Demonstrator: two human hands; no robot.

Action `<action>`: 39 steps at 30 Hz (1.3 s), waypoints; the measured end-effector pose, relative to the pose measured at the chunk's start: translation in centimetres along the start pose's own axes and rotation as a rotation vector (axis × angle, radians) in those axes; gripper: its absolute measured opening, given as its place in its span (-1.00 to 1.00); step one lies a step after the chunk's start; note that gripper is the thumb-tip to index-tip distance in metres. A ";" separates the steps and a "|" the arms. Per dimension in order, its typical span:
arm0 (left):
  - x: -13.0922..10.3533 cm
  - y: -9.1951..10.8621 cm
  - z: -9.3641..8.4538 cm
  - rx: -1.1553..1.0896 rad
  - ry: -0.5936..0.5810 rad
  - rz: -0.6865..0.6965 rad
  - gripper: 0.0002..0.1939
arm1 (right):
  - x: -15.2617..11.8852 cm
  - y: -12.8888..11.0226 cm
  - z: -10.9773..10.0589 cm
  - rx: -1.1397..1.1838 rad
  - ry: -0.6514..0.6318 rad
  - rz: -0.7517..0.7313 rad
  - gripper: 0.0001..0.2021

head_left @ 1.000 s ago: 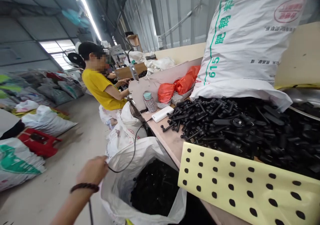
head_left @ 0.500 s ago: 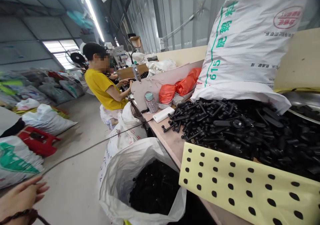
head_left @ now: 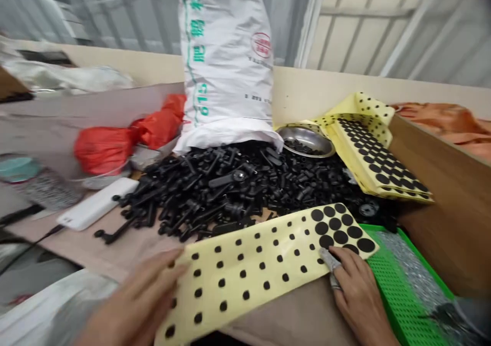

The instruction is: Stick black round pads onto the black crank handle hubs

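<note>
A long yellow backing sheet (head_left: pixel 230 279) lies slanted across the table front. Black round stickers (head_left: pixel 337 223) fill its right end, while small dark holes or dots run along the rest. My left hand (head_left: pixel 141 295), blurred, has its fingers stretched over the sheet's left end. My right hand (head_left: pixel 356 287) is closed at the sheet's lower right edge beside the stickers. Pale wrapping covers some of its fingertips. Behind the sheet is a large pile of black plastic parts (head_left: pixel 215 182), some with long arms and knobs.
A white sack (head_left: pixel 230 64) stands behind the pile. Near it are a metal bowl (head_left: pixel 307 140) and stacked sticker sheets (head_left: pixel 378 156). A green basket (head_left: pixel 399 279) with small clear or metallic bits sits at right, by a brown board (head_left: pixel 441 213). A white power bank (head_left: pixel 97 202) and red bags (head_left: pixel 103 149) lie left.
My view has swung right, from the aisle and a person in yellow to the table. My left hand has come to the sheet's left end. My right hand has entered view.
</note>
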State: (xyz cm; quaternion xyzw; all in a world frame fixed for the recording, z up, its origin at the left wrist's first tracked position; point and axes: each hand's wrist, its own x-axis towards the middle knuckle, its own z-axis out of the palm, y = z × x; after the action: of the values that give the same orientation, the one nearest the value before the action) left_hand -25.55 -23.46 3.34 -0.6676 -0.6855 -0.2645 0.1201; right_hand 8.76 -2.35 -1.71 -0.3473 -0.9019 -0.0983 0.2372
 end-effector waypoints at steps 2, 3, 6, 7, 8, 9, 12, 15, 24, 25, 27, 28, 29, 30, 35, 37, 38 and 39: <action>3.3 3.0 2.7 -0.042 -0.093 0.249 -0.59 | -0.4 -0.2 -0.5 -0.017 0.004 -0.012 -0.67; 4.8 4.6 3.8 -0.057 -0.124 0.376 -0.59 | -0.7 -0.1 -0.7 -0.026 0.004 -0.007 -0.65; 7.8 9.0 6.6 -0.113 -0.221 0.439 -0.63 | -1.4 -0.3 -1.3 -0.035 0.003 0.046 -0.58; 8.3 10.1 7.5 -0.124 -0.253 0.438 -0.67 | -1.6 -0.5 -1.4 -0.033 0.005 0.059 -0.57; 8.5 10.9 8.5 -0.128 -0.277 0.457 -0.69 | -1.8 -0.8 -1.4 -0.030 0.013 0.061 -0.56; 8.6 11.5 9.6 -0.123 -0.300 0.492 -0.67 | -2.0 -1.1 -1.3 -0.027 0.014 0.052 -0.54; 7.9 11.7 12.2 -0.060 -0.267 0.637 -0.64 | -2.6 -1.8 -1.2 0.003 -0.080 -0.010 -0.58; 7.3 10.5 12.8 -0.032 -0.262 0.717 -0.74 | -2.8 -1.9 -1.9 0.098 -0.261 -0.056 -0.53; 9.0 9.0 8.7 -0.113 -0.545 0.657 -0.62 | -0.7 -2.0 -3.9 0.525 -0.406 0.230 -0.39; 9.1 9.6 9.0 -0.128 -0.569 0.617 -0.59 | -0.3 -2.1 -3.5 0.496 -0.377 0.295 -0.48; 9.3 10.8 9.8 -0.166 -0.627 0.542 -0.53 | 0.4 -2.3 -2.6 0.424 -0.342 0.378 -0.63; 9.3 11.2 10.3 -0.186 -0.653 0.513 -0.51 | 0.7 -2.5 -2.3 0.385 -0.340 0.397 -0.67; 9.2 11.5 10.7 -0.210 -0.675 0.495 -0.51 | 0.9 -2.6 -2.1 0.358 -0.350 0.403 -0.68; 9.1 11.5 11.0 -0.235 -0.693 0.486 -0.52 | 1.1 -2.7 -2.0 0.349 -0.365 0.400 -0.69; 8.2 10.2 10.7 -0.302 -0.691 0.480 -0.62 | 0.8 -2.8 -2.5 0.484 -0.398 0.421 -0.70; 8.3 10.3 10.4 -0.325 -0.652 0.453 -0.67 | 0.7 -2.7 -2.5 0.535 -0.384 0.445 -0.75; 8.5 10.5 10.5 -0.338 -0.614 0.431 -0.69 | 0.6 -2.6 -2.5 0.569 -0.373 0.453 -0.78; 8.9 10.9 10.7 -0.356 -0.565 0.406 -0.68 | 0.7 -2.6 -2.5 0.614 -0.358 0.456 -0.79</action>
State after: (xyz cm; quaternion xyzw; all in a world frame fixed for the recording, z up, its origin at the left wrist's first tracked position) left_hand -13.53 -10.69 1.28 -0.8467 -0.4888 -0.1558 -0.1411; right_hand 7.52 -4.71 0.79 -0.4629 -0.8163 0.2917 0.1851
